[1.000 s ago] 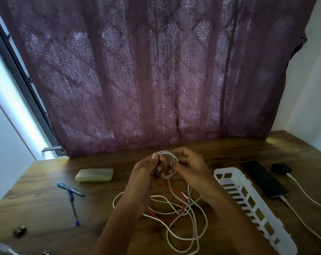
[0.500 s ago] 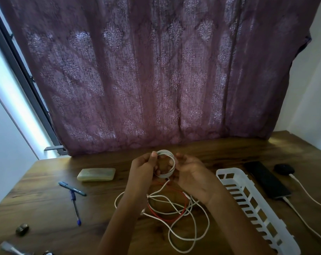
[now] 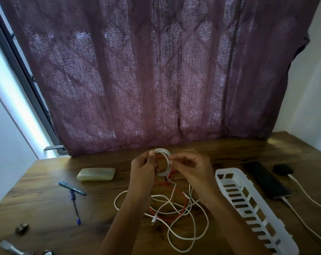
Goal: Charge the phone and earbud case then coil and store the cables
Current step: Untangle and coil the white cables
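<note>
Two pens [image 3: 72, 188]: lay at the counter's [image 3: 45, 208] left by a pale bar [image 3: 96, 174]; open room there, well off the edge.
Left hand [image 3: 143, 172]: fingers curled, gripping the coil [image 3: 162, 150] above mid-counter.
White cable [image 3: 115, 201]: mostly loose below, tangled with a red cable [image 3: 167, 219]; coiling barely begun, I judged.
Right hand [image 3: 192, 172]: had drawn back from the bunch of a second before, pinching the white cable at the coil's right rim.
Basket [image 3: 227, 171]: just beside my right forearm.
Phone [image 3: 264, 179], earbud case [image 3: 283, 169]: plugged in, near the right edge.
</note>
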`<state>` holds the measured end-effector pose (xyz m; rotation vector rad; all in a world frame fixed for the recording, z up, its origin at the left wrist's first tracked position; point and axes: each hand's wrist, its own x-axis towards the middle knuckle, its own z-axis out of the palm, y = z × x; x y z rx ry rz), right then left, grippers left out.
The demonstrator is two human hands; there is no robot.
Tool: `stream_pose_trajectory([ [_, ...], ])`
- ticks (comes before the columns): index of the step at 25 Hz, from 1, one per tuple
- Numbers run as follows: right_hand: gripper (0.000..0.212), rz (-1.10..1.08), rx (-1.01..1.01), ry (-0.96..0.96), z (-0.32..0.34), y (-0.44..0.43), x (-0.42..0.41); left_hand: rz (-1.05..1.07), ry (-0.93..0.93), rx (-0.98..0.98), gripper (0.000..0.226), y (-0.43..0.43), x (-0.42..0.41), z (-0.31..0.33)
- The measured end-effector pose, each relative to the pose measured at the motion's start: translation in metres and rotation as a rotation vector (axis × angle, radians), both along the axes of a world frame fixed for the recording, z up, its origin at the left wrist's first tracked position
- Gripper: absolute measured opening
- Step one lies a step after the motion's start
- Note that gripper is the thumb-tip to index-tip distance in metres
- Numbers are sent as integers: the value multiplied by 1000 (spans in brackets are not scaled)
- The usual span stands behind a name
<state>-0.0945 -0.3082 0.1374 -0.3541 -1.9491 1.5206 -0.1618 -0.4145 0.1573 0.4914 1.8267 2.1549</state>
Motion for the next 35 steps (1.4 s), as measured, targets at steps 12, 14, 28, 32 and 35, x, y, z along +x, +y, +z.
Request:
stream_pose_trajectory([
  [12,15,-165,329,-246,-6,-18,-3,-2,-73,16,39,0,1,-18],
  [14,8,-138,291,-262,-1,-15,-3,-13,-54,28,39,-2,2,-21],
  [28,12,169,-196,-187,26,-6,6,53,227,-13,28,-3,-6,-30],
  [32,5,103,-201,-120,30,-1,7,58,258,-32,25,-1,-7,-33],
  [35,3,20,209,-168,34,8,9,66,223,-53,25,-1,-6,-35],
])
